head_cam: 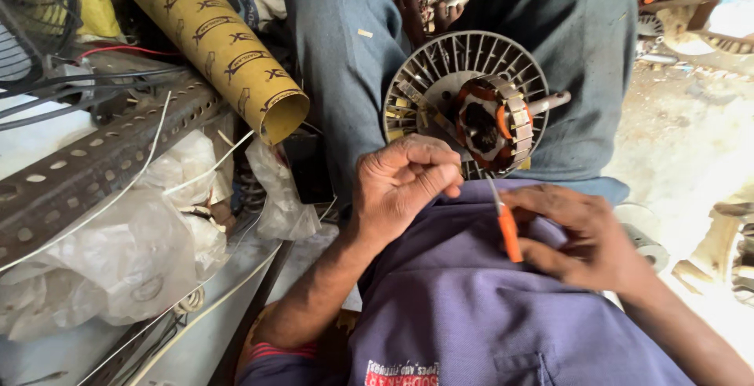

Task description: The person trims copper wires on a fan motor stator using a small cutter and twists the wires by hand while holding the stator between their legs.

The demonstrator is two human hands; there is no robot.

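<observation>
Resting against the person's knees, the slotted fan-motor rotor disc (440, 72) stood on edge with its orange-insulated laminated core (491, 123) and stub shaft (550, 102) facing the camera; doing this step well seemed to call for the disc being braced firmly between the legs, so that the core could not turn while a slot was worked; the left hand (404, 178) hovered just below the disc's lower rim with its fingers curled together and the thumb pressed to the forefinger, as if pinching something fine, though no wire could be made out there; the right hand (585, 237) had its fingers clamped on an orange-handled tool (509, 229) whose thin metal tip pointed up towards the core, and a short, light grip near the blade would likely spare the insulation; the tool's tip was too slender to identify, the core's far side was hidden, the disc's lower rim was covered by the left hand, and the clutter behind the knees was cut off; a yellow cardboard tube (212, 40) and a perforated metal angle (102, 158) lay well apart on the left.
</observation>
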